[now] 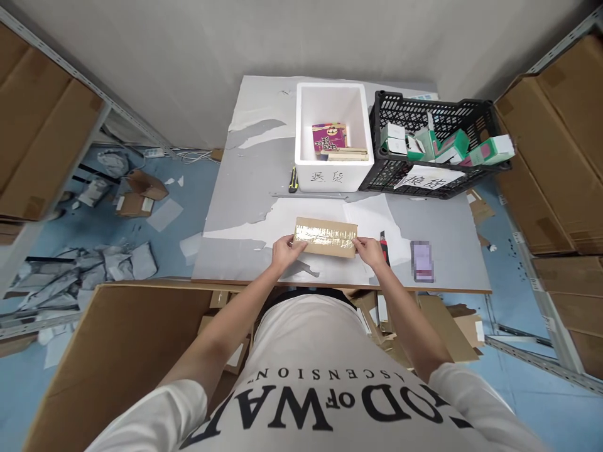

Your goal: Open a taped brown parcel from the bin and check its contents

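Carton (326, 237) front and centre, near the close edge of the surface (245, 207), and it's pinched at both ends: left grip (286, 252) on one, right grip (370, 252) on the other! Resting or lifted, I can't tell. Best play here: even pressure, both ends level, no crushing the corners (and mind that red cutter (384, 246), just beside the right grip). Shiny tape (325, 235) glints along the top. Now the writing: handwritten characters on the white foam box (307, 181), more on the sheet (431, 177) fronting the black crate (375, 180), and the shirt (330, 351) shouts "GOD OF WAR" and "ASCENSION", upside down from here!
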`<state>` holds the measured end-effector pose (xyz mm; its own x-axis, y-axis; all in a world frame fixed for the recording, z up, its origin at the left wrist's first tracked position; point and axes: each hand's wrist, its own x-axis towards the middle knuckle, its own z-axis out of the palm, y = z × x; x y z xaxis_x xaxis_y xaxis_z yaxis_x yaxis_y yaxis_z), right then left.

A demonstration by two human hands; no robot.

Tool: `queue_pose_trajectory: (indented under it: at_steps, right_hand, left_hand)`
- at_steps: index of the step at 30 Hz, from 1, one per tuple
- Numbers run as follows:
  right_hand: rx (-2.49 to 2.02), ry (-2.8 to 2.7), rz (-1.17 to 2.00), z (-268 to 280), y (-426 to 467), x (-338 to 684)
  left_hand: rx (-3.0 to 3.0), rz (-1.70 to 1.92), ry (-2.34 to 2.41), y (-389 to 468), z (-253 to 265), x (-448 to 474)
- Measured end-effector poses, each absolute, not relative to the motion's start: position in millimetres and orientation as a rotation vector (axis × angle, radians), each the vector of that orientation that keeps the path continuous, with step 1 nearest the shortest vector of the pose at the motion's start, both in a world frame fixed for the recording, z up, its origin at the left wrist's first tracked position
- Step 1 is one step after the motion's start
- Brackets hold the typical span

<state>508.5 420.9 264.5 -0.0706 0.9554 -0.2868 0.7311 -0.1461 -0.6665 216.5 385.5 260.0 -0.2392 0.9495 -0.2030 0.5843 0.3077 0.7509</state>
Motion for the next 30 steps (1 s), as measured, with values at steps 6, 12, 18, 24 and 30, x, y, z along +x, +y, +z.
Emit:
queue_pose_trajectory:
  at_steps: [6,12,18,24,30]
  right_hand:
    - [-1.861,-1.470,1.261,247,420,512]
    - [-1.901,-1.382,1.279,243,418,514]
    - [-1.938,-1.417,1.217,242,417,509]
    - [-1.868,-1.270,1.292,229,417,531]
    - [-2.567,-1.367,0.811,210,407,576]
  left_hand:
    - [1.243,0.765,1.950,387,247,223]
    - [1.290,0.862,1.977,377,243,232]
    - [1.962,0.764,1.828,357,247,256]
    - [2.320,0.375,1.641,349,246,269]
    - [2.386,0.247,1.654,345,245,268]
